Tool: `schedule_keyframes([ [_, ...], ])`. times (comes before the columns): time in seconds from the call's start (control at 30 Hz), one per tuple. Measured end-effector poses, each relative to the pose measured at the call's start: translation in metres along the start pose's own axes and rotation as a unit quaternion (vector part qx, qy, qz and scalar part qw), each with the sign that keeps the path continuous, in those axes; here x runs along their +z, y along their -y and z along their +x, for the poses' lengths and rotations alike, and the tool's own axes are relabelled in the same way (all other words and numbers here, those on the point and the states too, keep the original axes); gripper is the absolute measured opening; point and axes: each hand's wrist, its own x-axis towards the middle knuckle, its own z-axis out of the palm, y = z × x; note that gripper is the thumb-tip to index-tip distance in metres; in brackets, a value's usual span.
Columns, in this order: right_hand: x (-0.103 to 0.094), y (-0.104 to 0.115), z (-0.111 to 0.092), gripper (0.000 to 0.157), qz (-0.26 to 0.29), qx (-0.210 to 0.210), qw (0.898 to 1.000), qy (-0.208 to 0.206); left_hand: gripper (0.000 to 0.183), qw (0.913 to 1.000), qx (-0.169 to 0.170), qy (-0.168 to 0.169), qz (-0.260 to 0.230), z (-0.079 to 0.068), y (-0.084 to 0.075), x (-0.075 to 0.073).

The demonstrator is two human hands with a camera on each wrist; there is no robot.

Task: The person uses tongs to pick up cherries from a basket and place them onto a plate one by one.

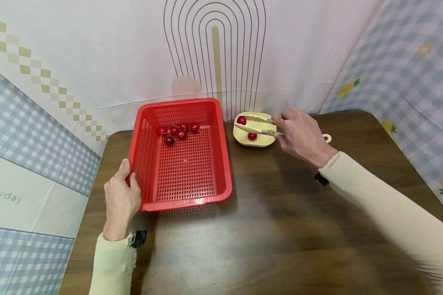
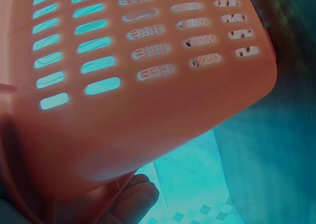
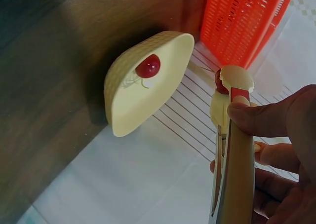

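Observation:
My left hand (image 1: 122,198) grips the left rim of a red perforated basket (image 1: 227,180); the left wrist view shows its slotted wall (image 2: 148,120) and some fingers (image 2: 136,199) at the rim. Several cherries (image 1: 182,134), some with stems, lie near the basket's far side. My right hand (image 1: 300,133) holds cream-tipped tongs (image 1: 262,132) over a small cream bowl (image 1: 256,143). One cherry (image 3: 220,81) sits between the tong tips in the right wrist view. Another cherry (image 3: 148,66) with a stem lies inside the bowl.
The basket and bowl stand side by side on a dark wooden table (image 1: 243,241), near its back edge. Patterned cloth (image 1: 133,49) hangs behind and at both sides. A cream ring (image 1: 327,138) shows beyond my right wrist.

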Motion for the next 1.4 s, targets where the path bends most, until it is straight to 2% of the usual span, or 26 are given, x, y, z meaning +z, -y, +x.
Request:
schedule_keyframes([
  [0.37,0.01,-0.004,-0.005,0.039,-0.001,0.007,1.0,0.022,0.048,1.0,0.004,-0.003,0.0,0.001,-0.001,0.0],
  [0.77,0.021,-0.005,-0.008,0.034,-0.001,0.017,0.999,0.038,0.048,1.0,0.004,-0.002,0.002,0.001,0.0,0.0],
  [1.4,0.026,-0.005,-0.008,0.038,-0.014,0.014,0.999,0.051,0.05,0.9999,0.01,-0.004,0.001,0.0,0.0,0.0],
])
